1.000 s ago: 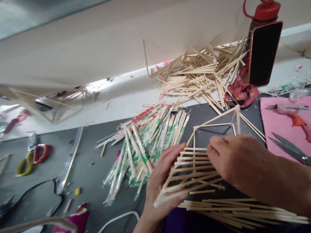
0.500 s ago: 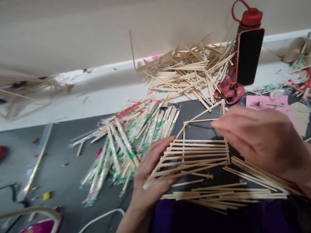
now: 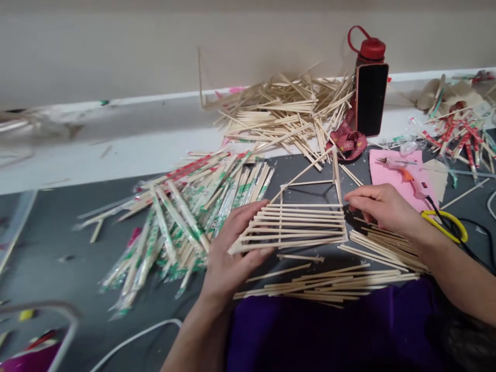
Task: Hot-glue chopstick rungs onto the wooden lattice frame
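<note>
A frame glued from bare chopsticks point(image 3: 300, 219) stands on the dark table in front of me. My left hand point(image 3: 232, 253) grips its left edge, thumb on top and fingers behind. My right hand point(image 3: 382, 206) hovers just off the frame's right edge, fingers loosely curled over the loose bare chopsticks point(image 3: 382, 248) lying there; whether it pinches one I cannot make out. More loose bare chopsticks point(image 3: 329, 287) lie along the table's near edge.
A heap of wrapped chopsticks point(image 3: 186, 217) lies at the left. A pile of unwrapped ones point(image 3: 282, 116) sits on the white ledge beside a phone point(image 3: 371, 98) leaning on a red-capped bottle point(image 3: 368, 49). A glue gun point(image 3: 403, 173) rests on a pink mat point(image 3: 382, 165); yellow-handled scissors point(image 3: 445, 225) lie right.
My right hand has come off the frame's rungs and moved to its right side. The view has swung right and pulled back, and the frame now stands clear between my hands.
</note>
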`<state>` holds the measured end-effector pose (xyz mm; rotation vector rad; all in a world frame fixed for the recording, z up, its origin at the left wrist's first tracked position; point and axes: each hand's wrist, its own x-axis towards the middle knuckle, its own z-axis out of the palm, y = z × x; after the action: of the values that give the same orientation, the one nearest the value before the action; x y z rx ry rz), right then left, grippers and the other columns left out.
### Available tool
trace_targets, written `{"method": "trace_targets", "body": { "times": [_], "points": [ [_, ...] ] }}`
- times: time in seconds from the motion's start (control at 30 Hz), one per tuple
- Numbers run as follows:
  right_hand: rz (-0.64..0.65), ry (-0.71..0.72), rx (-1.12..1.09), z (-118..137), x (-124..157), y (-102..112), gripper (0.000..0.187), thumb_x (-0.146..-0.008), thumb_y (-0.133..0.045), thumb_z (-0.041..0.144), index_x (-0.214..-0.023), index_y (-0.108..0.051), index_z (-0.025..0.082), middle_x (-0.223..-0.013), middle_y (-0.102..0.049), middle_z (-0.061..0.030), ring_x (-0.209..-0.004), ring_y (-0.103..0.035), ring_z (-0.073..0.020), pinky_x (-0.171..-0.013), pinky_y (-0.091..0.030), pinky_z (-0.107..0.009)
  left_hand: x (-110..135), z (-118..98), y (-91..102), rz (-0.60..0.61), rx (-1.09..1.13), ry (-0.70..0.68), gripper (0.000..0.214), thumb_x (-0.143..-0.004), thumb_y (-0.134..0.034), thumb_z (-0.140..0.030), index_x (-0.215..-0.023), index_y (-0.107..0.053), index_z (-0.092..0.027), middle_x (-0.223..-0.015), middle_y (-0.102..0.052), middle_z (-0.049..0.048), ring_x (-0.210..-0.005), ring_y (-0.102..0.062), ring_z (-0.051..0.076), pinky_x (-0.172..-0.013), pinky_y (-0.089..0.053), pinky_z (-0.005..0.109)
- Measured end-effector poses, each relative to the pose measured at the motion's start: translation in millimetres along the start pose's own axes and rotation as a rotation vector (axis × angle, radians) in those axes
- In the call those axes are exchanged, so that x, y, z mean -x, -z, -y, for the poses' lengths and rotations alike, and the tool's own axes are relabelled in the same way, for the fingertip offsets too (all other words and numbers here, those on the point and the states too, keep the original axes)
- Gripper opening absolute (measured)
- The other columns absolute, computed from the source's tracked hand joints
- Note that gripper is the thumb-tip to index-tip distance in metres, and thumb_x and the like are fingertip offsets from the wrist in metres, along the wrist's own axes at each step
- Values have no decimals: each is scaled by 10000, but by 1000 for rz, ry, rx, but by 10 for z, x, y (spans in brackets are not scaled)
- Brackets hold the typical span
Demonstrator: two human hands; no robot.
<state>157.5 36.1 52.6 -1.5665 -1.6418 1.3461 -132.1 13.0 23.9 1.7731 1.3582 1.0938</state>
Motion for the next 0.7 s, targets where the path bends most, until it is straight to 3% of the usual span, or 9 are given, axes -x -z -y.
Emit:
{"method": "trace_targets", "body": {
  "times": [0.13, 0.47, 0.7],
  "points": [
    [3, -23, -61, 34, -11, -89, 322, -850, -539, 424, -801, -693, 145, -505, -485, 50, -451, -401, -66, -436, -253, -205, 0, 11, -23, -12, 45, -4, 535, -713, -695, -518, -1189, -653, -277, -1252, -627, 82, -1216, -505, 343, -1077, -361, 497],
    [-13, 12, -95, -44, -79, -136, 305, -795, -602, 422, -797, -730, 145, -538, -484, 45, -476, -354, -64, -451, -231, -211, -6, 10, -34, -16, 42, -19, 526, -710, -692, -531, -1178, -662, -294, -1214, -641, 78, -1189, -525, 333, -1063, -373, 493],
    [-20, 35, -59, -38, -74, -139, 261, -805, -606, 369, -862, -752, 159, -690, -640, 5, -519, -445, -77, -501, -327, -219, -4, 15, -38, -17, 24, -30, 532, -722, -678, -550, -1181, -657, -282, -1211, -641, 78, -1189, -527, 327, -1062, -379, 488]
  ]
}}
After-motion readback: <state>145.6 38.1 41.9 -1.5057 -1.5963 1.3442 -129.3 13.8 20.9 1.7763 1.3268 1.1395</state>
